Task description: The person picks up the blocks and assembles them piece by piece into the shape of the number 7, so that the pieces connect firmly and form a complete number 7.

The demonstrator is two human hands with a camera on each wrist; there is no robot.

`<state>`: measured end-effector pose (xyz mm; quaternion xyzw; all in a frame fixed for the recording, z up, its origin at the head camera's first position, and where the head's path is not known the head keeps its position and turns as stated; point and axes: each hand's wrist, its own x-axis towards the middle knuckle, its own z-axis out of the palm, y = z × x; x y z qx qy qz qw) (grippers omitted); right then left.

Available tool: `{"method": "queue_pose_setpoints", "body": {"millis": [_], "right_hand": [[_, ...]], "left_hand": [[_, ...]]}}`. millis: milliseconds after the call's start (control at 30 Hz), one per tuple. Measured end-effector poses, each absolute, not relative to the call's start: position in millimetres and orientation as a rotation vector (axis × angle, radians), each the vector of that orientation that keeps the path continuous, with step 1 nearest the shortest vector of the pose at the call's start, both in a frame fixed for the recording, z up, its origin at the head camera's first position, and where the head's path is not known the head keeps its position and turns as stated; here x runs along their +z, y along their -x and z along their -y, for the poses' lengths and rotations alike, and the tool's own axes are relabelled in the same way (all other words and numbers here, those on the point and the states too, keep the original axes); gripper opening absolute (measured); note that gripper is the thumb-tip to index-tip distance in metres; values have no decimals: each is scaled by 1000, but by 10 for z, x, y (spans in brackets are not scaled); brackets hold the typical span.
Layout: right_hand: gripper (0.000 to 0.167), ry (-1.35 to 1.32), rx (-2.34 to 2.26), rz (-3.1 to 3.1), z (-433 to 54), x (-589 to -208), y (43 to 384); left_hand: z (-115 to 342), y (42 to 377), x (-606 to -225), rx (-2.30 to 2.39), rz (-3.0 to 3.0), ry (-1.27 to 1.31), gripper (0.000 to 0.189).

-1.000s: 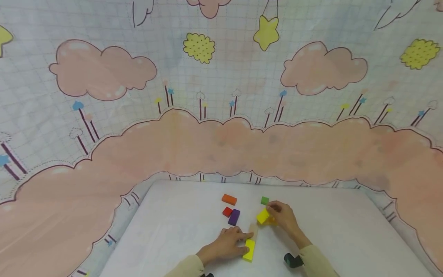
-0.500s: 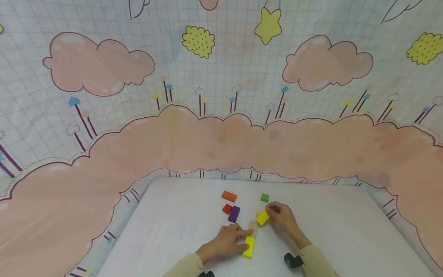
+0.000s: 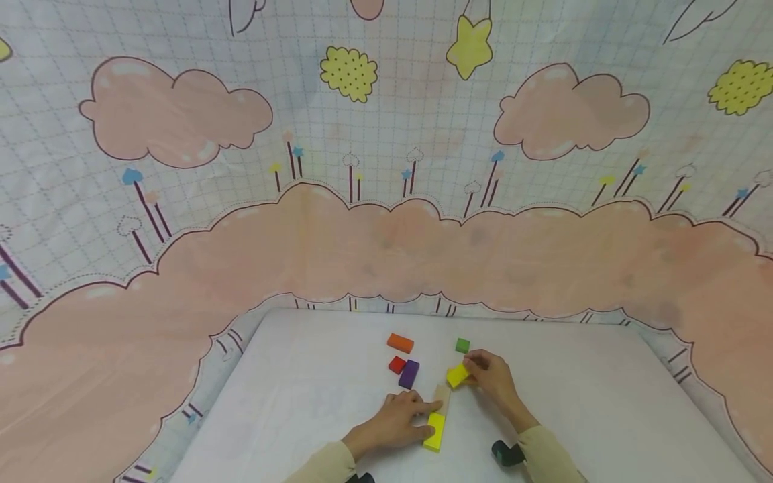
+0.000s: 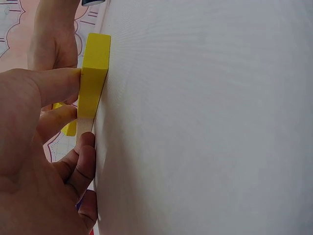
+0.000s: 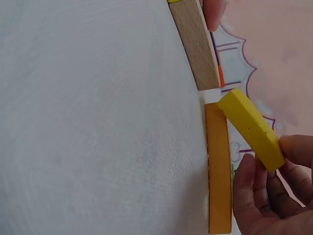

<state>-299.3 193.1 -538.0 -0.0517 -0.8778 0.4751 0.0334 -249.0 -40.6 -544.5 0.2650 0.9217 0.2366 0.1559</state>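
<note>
So the right hand (image 3: 495, 379), lower centre-right of the head frame, has the small yellow rectangular block (image 5: 252, 128) pinched at 1 end between thumb and fingertips. The block's tilted, its far end over the top of the amber-orange rectangular bar (image 5: 218, 166); can't tell if those 2 actually touch. The other fingers are bent in beside the bar.

The left hand (image 3: 398, 419), lower centre, has its thumb and index finger spread apart: thumb on the side of the long yellow rectangular block (image 4: 94, 78), index on the plain wood-grain rectangular block (image 5: 195, 44). Those 2 blocks sit end to end. Its remaining fingers are curled by the tabletop.

Compared with 0.5 s ago, the pinched block has shifted a touch up and left in the head frame, and the left hand hasn't really budged.

Further up the white tabletop (image 3: 290, 376), left of the right hand: an orange rectangular block (image 3: 400, 343), a red block (image 3: 396, 364) and a purple rectangular block (image 3: 408, 374), plus a small green block (image 3: 462, 345) just above it.
</note>
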Motion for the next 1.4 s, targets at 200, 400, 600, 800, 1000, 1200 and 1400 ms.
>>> {"method": "queue_pose_setpoints", "body": {"millis": [200, 400, 600, 800, 1000, 1200, 1400], "right_hand": [[19, 130, 1460, 2707, -1910, -5390, 2967], [18, 119, 1461, 2699, -1904, -5442, 2977], [18, 128, 1457, 2696, -1890, -5453, 3025], [19, 157, 1410, 2691, -1878, -5428, 3056], [17, 127, 1455, 2709, -1854, -5437, 3053], [13, 110, 1393, 2721, -1829, -5469, 3071], [11, 113, 1367, 2735, -1812, -5449, 3078]], "left_hand": [[413, 2491, -5457, 684, -2634, -767, 49], [421, 2501, -5481, 676, -2636, -762, 49], [425, 2479, -5439, 678, -2630, -750, 49], [426, 2470, -5427, 671, -2635, -761, 49], [426, 2490, -5455, 692, -2629, -764, 49], [428, 2497, -5465, 698, -2626, -756, 49], [423, 2486, -5450, 679, -2630, -759, 49]]}}
